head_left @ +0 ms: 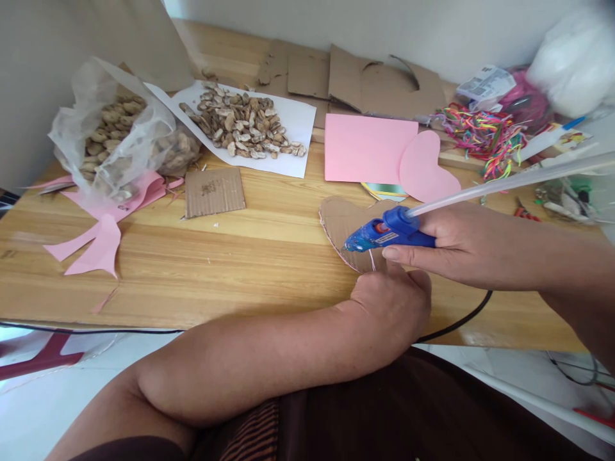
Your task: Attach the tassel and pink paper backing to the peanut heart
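Note:
My right hand (pixel 461 246) grips a blue hot glue gun (pixel 389 232), with a long clear glue stick (pixel 509 182) sticking out of its back. The gun's nozzle is over a brown cardboard heart (pixel 339 214) with a pinkish edge; I cannot tell whether it touches. My left hand (pixel 394 298) is closed at the heart's near edge and holds it, with most fingertips hidden. A thin white string (pixel 372 259) shows between the left fingers and the gun. A pink paper heart (pixel 427 165) lies just beyond, partly over a pink sheet (pixel 368 147).
Shell pieces (pixel 245 125) lie on white paper (pixel 305 137). At left are a plastic bag of peanuts (pixel 110 134), pink paper scraps (pixel 103 246) and a cardboard square (pixel 216 192). Cut cardboard (pixel 369 83) and colourful strings (pixel 485 131) sit behind. A black cord (pixel 461 323) crosses the table's front edge.

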The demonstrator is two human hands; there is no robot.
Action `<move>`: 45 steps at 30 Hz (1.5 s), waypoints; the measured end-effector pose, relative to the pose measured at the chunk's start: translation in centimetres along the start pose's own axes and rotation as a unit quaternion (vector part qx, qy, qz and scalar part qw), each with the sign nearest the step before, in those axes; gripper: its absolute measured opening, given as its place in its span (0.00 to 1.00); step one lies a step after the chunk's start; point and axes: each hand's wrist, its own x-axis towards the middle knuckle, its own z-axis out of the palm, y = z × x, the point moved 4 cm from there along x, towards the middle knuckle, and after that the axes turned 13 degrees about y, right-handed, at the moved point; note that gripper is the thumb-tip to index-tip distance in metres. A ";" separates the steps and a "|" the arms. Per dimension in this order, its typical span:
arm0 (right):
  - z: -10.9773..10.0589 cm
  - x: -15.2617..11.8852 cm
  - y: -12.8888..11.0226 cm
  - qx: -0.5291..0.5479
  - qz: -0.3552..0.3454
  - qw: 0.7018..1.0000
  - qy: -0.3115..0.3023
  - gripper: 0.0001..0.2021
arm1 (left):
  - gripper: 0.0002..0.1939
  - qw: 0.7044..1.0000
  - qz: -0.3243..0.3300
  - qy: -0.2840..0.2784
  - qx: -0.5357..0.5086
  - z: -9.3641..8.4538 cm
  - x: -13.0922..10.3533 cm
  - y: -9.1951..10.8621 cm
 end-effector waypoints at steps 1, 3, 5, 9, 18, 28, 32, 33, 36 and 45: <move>0.0 0.1 0.0 -0.003 0.000 1.000 0.000 0.22 | 0.14 1.000 -0.009 0.007 -0.010 0.0 0.0 0.0; 0.1 0.2 0.1 -0.011 -0.002 1.000 0.004 0.23 | 0.12 0.999 -0.021 0.025 -0.025 0.1 -0.1 -0.1; 0.2 0.4 0.2 -0.021 -0.002 1.000 0.008 0.23 | 0.11 0.999 -0.018 0.039 -0.031 0.2 -0.2 -0.1; 0.3 0.9 0.3 -0.038 0.008 0.999 0.014 0.25 | 0.09 0.998 -0.011 0.051 -0.025 0.4 -0.3 -0.1; 0.3 1.6 0.4 -0.034 0.004 0.998 0.055 0.23 | 0.09 0.999 -0.014 0.048 -0.020 0.7 -0.4 -0.2; 0.0 2.6 0.2 -0.050 0.018 0.996 0.075 0.25 | 0.12 0.999 -0.011 0.037 -0.025 0.0 -0.3 -0.3; 0.1 2.4 0.2 -0.051 0.009 0.996 0.068 0.24 | 0.12 0.999 -0.010 0.037 -0.032 0.1 -0.3 -0.4; 0.1 2.2 0.2 -0.050 0.007 0.997 0.061 0.24 | 0.12 0.999 -0.010 0.028 -0.037 0.1 -0.2 -0.5; 0.3 1.5 0.3 -0.053 0.004 0.998 0.034 0.25 | 0.12 0.999 -0.010 0.001 -0.045 0.1 -0.1 -0.5; 0.2 -0.3 0.1 -0.015 0.005 1.000 -0.007 0.22 | 0.13 1.000 0.006 0.009 -0.007 0.4 -0.2 -0.2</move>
